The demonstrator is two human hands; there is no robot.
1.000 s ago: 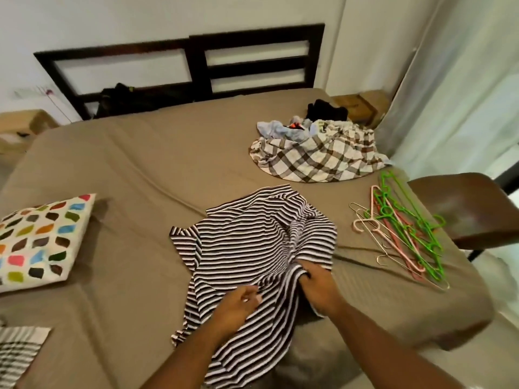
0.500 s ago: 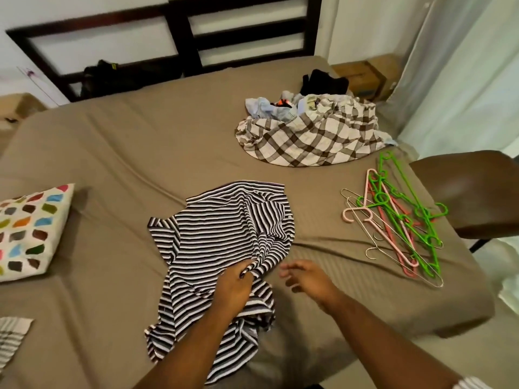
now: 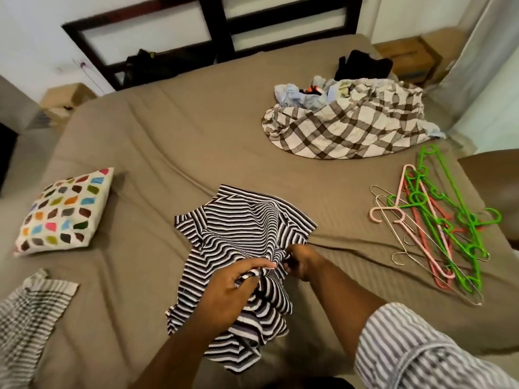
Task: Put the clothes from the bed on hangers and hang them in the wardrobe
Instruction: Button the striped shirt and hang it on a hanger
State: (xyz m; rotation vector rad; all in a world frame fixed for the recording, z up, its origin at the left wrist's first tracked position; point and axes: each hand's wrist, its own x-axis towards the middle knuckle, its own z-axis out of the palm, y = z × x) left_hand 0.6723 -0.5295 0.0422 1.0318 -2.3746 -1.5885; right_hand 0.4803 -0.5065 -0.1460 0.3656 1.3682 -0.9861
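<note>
A black-and-white striped shirt lies bunched on the brown bed near its front edge. My left hand grips a fold of the shirt at its middle. Just to the right, my right hand pinches the same gathered cloth. A pile of clothes topped by a checked garment sits at the far right of the bed. Several green, pink and wire hangers lie in a heap to the right of the shirt.
A cushion with coloured patches rests on the left of the bed. A striped cloth lies at the lower left. A brown chair stands by the bed's right edge. Dark headboard and curtain at the back.
My right hand, open beside the shirt half a second ago, has come back onto the cloth and pinches it. The shirt is more bunched up. The view has shifted left.
</note>
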